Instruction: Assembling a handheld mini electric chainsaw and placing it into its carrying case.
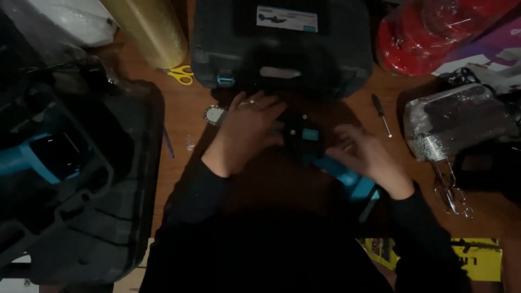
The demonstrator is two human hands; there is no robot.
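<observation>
My left hand (247,129) and my right hand (364,154) both rest on a black and teal power tool (320,152) lying on the wooden table (184,116) in front of me. The left hand covers the tool's dark left end; the right hand grips the teal body on the right side. The image is dim and blurred, so finger positions are unclear. A closed dark tool case (282,43) stands just beyond the hands.
An open black case (81,184) with a teal tool inside fills the left. Yellow-handled scissors (182,74) and a yellowish roll (149,30) lie far left. A screwdriver (381,114), a plastic-wrapped mixer with beaters (450,125), red wrapped items (434,32) and a yellow leaflet (472,260) are on the right.
</observation>
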